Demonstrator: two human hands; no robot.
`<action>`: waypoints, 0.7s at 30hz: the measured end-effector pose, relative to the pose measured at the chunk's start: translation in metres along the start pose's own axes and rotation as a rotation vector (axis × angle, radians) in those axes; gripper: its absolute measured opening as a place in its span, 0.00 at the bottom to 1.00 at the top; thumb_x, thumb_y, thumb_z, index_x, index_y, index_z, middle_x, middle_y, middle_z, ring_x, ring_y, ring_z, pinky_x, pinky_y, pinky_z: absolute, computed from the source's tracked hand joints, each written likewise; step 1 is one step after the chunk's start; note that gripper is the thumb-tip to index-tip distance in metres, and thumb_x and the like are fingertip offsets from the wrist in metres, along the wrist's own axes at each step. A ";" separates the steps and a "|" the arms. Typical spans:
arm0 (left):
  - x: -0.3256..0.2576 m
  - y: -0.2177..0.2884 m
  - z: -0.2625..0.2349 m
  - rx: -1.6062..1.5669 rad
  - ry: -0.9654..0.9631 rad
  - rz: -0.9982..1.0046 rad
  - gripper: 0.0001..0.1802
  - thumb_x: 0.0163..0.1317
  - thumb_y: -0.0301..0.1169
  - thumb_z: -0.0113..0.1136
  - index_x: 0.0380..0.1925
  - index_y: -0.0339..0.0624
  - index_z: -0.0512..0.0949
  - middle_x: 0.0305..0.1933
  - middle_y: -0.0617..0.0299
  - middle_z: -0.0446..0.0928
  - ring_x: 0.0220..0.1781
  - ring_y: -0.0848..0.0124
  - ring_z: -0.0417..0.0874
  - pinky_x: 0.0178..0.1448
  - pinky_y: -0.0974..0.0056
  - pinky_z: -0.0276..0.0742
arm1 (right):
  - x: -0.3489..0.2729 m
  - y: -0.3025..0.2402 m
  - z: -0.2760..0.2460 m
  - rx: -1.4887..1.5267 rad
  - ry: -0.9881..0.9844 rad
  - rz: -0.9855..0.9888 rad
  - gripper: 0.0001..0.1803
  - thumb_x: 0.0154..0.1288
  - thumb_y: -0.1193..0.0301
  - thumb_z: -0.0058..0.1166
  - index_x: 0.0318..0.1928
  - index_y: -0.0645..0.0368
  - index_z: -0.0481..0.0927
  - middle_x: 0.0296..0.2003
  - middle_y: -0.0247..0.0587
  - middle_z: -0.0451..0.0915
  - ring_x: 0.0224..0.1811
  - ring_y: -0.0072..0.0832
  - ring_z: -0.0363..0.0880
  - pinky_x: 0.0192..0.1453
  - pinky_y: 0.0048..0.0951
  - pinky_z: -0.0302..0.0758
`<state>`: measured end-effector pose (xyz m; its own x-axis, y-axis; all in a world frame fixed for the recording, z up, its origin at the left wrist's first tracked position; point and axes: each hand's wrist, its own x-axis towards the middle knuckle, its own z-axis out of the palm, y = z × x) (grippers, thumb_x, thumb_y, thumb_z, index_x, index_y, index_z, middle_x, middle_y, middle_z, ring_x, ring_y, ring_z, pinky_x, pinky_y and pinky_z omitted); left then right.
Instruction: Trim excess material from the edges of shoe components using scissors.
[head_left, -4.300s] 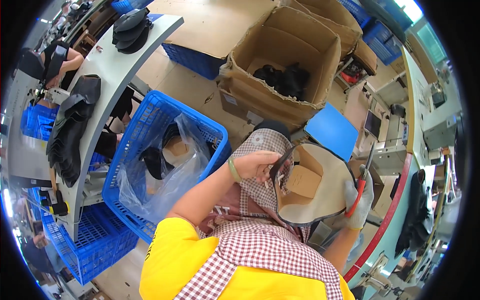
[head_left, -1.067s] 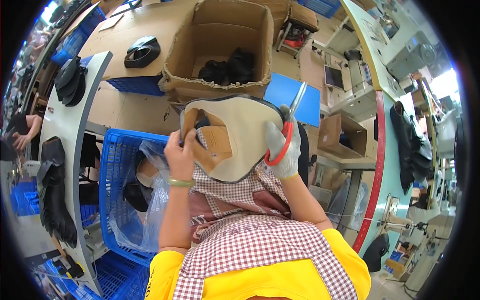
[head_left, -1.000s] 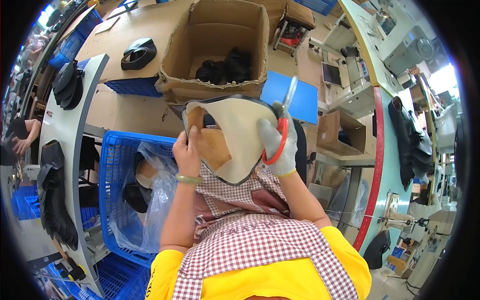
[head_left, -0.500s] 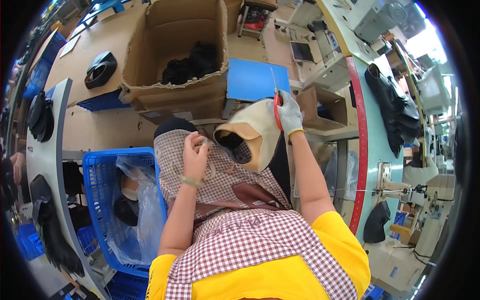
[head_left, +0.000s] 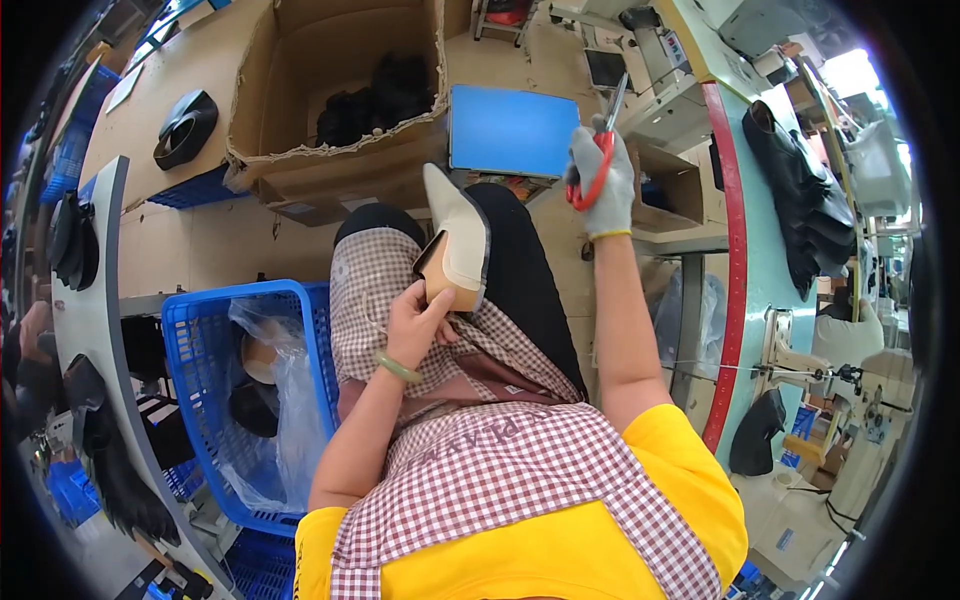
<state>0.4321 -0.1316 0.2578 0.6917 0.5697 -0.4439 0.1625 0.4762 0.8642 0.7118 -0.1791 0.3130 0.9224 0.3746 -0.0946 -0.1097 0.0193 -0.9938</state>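
The large cardboard box (head_left: 330,95) stood open ahead of the seated person, with dark pieces heaped in its far corner, and the blue plastic crate (head_left: 200,400) stood at the person's left, lined with a clear bag and holding a few dark and tan pieces. Judged from that, the batch was only partly worked; how many pieces remained could not be told. A blue board (head_left: 512,130) lay flat beyond the knees. On the checked apron (head_left: 480,440), the cream-coloured shoe upper (head_left: 455,240) stood on edge above the lap. The left hand (head_left: 420,322) was closed round its lower, tan-lined end, thumb and fingers pinching it firmly. The gloved right hand (head_left: 603,185) was raised well apart from the upper, off to its right, fingers closed through the red handles of the scissors (head_left: 598,150), blades pointing up and away and looking closed. No cut was in progress.
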 end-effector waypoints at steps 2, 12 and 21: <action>-0.001 0.010 0.007 0.151 0.146 -0.060 0.18 0.58 0.41 0.65 0.32 0.33 0.77 0.21 0.64 0.76 0.12 0.77 0.74 0.15 0.74 0.65 | -0.018 -0.009 -0.008 -0.178 -0.098 0.128 0.26 0.58 0.72 0.57 0.58 0.61 0.68 0.24 0.29 0.72 0.16 0.17 0.68 0.20 0.20 0.66; -0.015 0.060 0.028 1.075 0.487 0.650 0.14 0.48 0.34 0.70 0.29 0.36 0.79 0.31 0.53 0.74 0.36 0.55 0.77 0.39 0.57 0.75 | -0.122 -0.014 -0.070 -0.074 -0.762 0.635 0.46 0.58 0.63 0.59 0.72 0.60 0.49 0.30 0.40 0.78 0.21 0.19 0.74 0.22 0.20 0.71; -0.005 0.031 0.010 1.031 0.201 0.933 0.05 0.52 0.22 0.61 0.30 0.37 0.78 0.37 0.56 0.75 0.39 0.56 0.77 0.42 0.58 0.74 | -0.127 0.007 -0.097 0.192 -1.127 0.902 0.48 0.63 0.47 0.54 0.73 0.57 0.46 0.34 0.40 0.81 0.22 0.14 0.77 0.25 0.12 0.72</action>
<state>0.4409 -0.1267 0.2894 0.7329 0.5257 0.4319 0.2021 -0.7744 0.5996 0.6298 -0.3168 0.3120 -0.2501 0.8382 -0.4847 -0.6127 -0.5246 -0.5911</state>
